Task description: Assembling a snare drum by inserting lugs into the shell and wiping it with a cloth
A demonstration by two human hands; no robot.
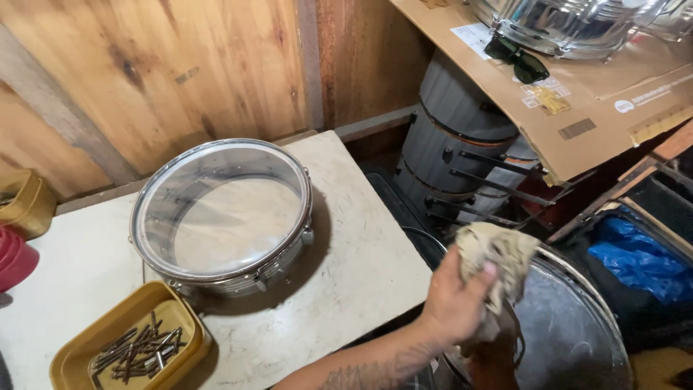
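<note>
beige crumpled cloth point(498, 253) sits clamped in the left hand point(455, 300), held over a shiny round metal drum shell point(577, 332), beside the white table point(361, 274) bearing a chrome snare drum point(224, 213).

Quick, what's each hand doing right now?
Left hand: not in view.
Right hand: closed around a crumpled beige cloth, held above a shiny metal drum.

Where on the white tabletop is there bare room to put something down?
Bare patches on the white tabletop: right of the clear-headed chrome snare drum to the table's edge, and the left part between drum and red object. Crowded front-left by the yellow tray of metal rods.
</note>
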